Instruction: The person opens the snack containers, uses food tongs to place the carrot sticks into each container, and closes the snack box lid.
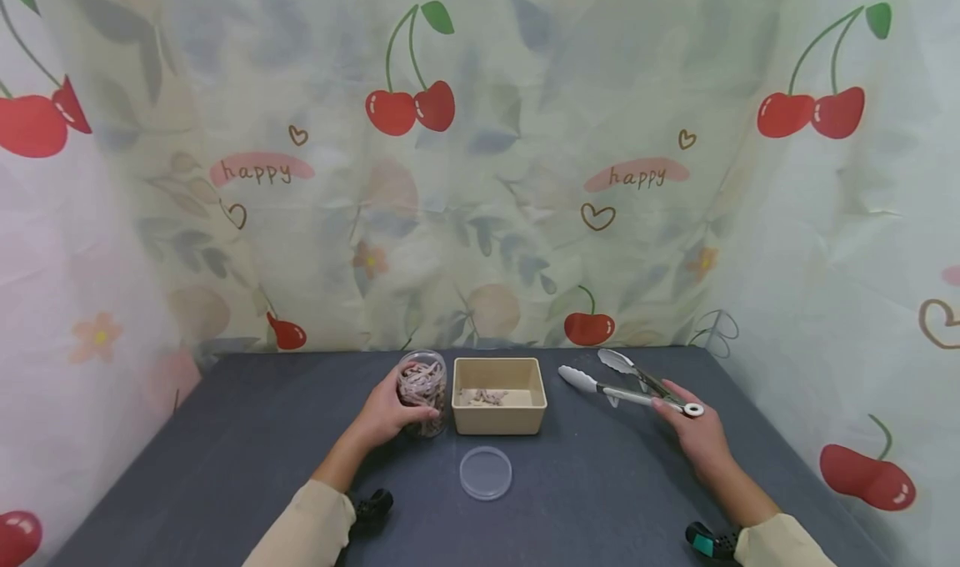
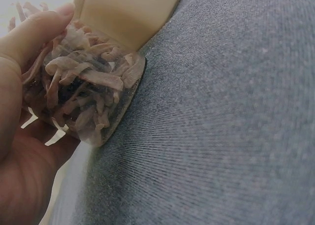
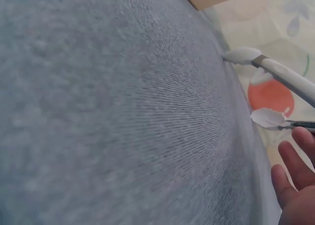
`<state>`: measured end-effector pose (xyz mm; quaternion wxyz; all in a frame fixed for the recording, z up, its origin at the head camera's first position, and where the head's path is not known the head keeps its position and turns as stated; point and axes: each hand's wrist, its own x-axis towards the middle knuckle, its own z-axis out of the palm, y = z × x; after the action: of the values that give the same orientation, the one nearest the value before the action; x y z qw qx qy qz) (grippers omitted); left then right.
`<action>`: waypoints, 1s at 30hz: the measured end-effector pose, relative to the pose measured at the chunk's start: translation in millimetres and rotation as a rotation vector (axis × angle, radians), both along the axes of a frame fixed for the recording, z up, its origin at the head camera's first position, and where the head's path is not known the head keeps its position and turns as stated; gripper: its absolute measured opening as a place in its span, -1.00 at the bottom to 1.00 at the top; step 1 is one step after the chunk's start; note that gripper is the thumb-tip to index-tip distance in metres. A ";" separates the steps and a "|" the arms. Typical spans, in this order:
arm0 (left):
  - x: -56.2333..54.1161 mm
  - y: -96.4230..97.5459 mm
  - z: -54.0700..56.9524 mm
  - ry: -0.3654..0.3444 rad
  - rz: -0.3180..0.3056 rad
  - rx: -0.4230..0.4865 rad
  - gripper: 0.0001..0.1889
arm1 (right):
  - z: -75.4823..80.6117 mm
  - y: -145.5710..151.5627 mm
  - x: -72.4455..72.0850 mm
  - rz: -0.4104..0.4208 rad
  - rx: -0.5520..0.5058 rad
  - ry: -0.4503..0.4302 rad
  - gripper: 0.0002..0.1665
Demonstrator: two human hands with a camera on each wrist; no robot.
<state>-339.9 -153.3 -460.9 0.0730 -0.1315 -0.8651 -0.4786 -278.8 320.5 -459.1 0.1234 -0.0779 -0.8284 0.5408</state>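
A clear jar [image 1: 423, 390] of pale, brownish dried strips [image 2: 81, 80] stands upright on the table. My left hand [image 1: 388, 413] grips its left side, fingers behind and thumb across the front. Just right of the jar is a beige rectangular box [image 1: 498, 421], with a few similar strips [image 1: 483, 398] on its bottom. To the right, my right hand [image 1: 697, 434] holds metal tongs [image 1: 633, 393] near the hinge end, thumb on one arm and fingers by the other. The tongs' white scalloped tips [image 3: 268, 118] are spread apart and point toward the back left, with nothing between them.
A round translucent lid [image 1: 486, 473] lies flat in front of the box. The dark grey table [image 1: 600, 500] ends at a hanging cherry-print curtain [image 1: 480, 217], which also runs along both sides.
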 end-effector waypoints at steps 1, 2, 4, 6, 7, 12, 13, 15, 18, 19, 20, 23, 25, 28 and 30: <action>0.2 -0.1 -0.4 0.001 -0.001 0.001 -0.03 | -0.3 0.3 1.4 -0.003 0.004 0.004 -0.26; 0.2 -0.1 -0.6 0.001 -0.002 0.004 -0.03 | -0.6 0.9 2.5 -0.005 0.005 0.013 -0.28; 0.4 -0.3 -1.1 0.002 -0.005 0.004 -0.04 | -1.5 2.0 4.1 -0.008 -0.010 0.033 -0.31; 0.7 -0.4 -1.3 0.000 -0.003 0.006 -0.04 | -2.9 3.8 5.3 -0.016 0.004 0.059 -0.34; 0.6 -0.6 -1.6 0.001 -0.001 0.005 -0.03 | -3.6 4.8 6.0 -0.024 0.018 0.069 -0.35; -0.4 -0.9 -2.4 -0.003 -0.001 0.003 -0.02 | -6.5 9.7 10.7 -0.116 0.222 0.080 -0.41; -0.7 -1.1 -2.5 -0.003 -0.001 0.004 -0.02 | -6.5 10.1 12.0 -0.124 0.261 0.074 -0.41; -1.0 -1.6 -2.6 -0.002 -0.002 0.004 -0.02 | -5.9 10.7 14.9 -0.123 0.326 0.064 -0.40; -0.9 -1.3 -1.9 0.003 -0.001 0.008 -0.02 | -4.1 11.5 18.6 -0.095 0.377 0.060 -0.39; -0.8 -1.2 -1.8 0.005 -0.001 0.008 -0.02 | -3.5 11.8 19.5 -0.083 0.394 0.059 -0.39; -0.6 -1.0 -1.7 0.005 -0.002 0.008 -0.02 | -3.5 12.3 19.9 -0.073 0.413 0.058 -0.39; -0.7 -0.9 -1.7 0.003 -0.001 0.005 -0.02 | -4.0 13.8 19.9 -0.053 0.456 0.045 -0.41; -1.0 -0.8 -1.8 0.001 -0.001 0.005 -0.02 | -4.4 14.8 19.4 -0.045 0.475 0.029 -0.42; -0.9 -0.7 -1.6 -0.002 0.002 0.005 -0.02 | -3.0 14.9 19.1 -0.042 0.481 0.001 -0.41; -0.1 -0.6 -0.9 -0.004 0.004 0.006 -0.02 | -1.6 14.4 19.1 -0.037 0.490 -0.016 -0.41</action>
<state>-340.1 -154.0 -461.8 0.0724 -0.1286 -0.8639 -0.4815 -259.7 334.9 -460.6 0.1419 -0.0649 -0.9343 0.3206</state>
